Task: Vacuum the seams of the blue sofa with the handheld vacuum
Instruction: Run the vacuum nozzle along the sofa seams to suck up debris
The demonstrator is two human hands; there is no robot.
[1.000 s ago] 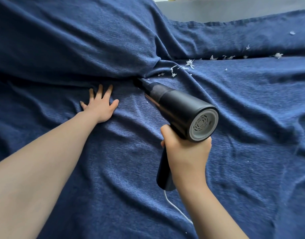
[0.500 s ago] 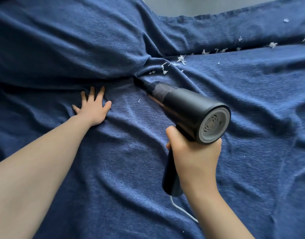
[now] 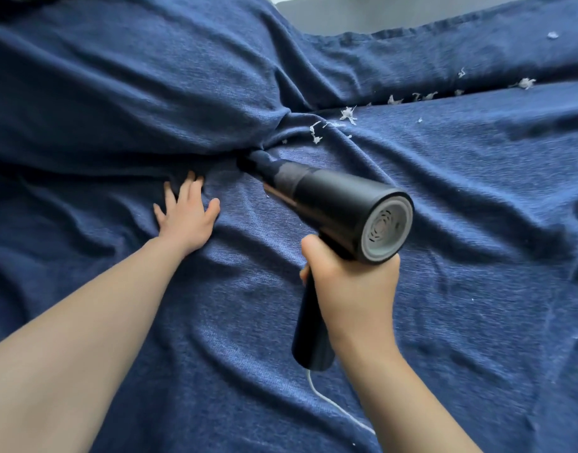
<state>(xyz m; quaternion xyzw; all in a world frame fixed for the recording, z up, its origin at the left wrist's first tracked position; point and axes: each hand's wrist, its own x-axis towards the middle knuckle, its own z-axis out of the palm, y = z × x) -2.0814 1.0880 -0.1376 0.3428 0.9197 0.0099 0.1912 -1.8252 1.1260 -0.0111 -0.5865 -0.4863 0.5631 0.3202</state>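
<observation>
Head view: right hand [image 3: 353, 282] grips vacuum [image 3: 340, 204], nozzle in sofa [image 3: 444, 223] seam.

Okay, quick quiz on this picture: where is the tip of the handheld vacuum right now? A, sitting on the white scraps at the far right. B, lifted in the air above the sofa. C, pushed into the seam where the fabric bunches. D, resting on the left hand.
C: the vacuum, gripped by the right hand, has its nozzle buried in the bunched seam, beside the flat left hand.
</observation>
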